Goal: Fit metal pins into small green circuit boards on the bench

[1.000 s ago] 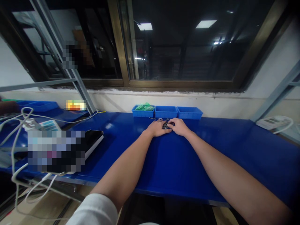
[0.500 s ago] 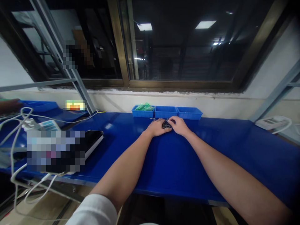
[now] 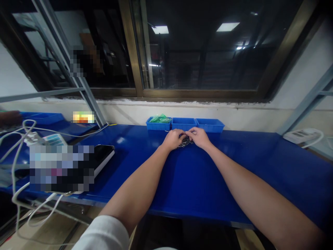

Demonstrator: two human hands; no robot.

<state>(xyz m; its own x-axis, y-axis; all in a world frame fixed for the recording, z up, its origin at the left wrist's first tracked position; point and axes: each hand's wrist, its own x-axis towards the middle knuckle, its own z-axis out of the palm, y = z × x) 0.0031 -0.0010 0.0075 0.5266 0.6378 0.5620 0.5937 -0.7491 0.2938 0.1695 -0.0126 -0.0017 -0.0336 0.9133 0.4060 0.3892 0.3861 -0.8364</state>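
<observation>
A small heap of thin, dark and silvery metal pieces (image 3: 185, 141) lies on the blue tabletop (image 3: 182, 187); their exact kind is too small to tell. Over the left side of the heap is my left hand (image 3: 174, 139), its fingers curled and closed toward the thumb. My right hand (image 3: 199, 137) comes in from the right, thumb and forefinger pinched together close to the left fingertips. Whatever sits between the fingers of either hand is too small to make out. One thin piece pokes out behind my left hand.
Just behind the hands stand a blue bin with green plastic (image 3: 160, 118), a middle blue bin (image 3: 184, 123) and a right blue bin (image 3: 210, 125). At left lie a phone-like device (image 3: 104, 154) and white cables (image 3: 16, 180). Another person's hand (image 3: 10, 118) shows at far left.
My left hand has lifted and curled its fingers, where before it lay flatter around the heap. More of the metal pieces show below the hands. Both hands' fingertips are closer together.
</observation>
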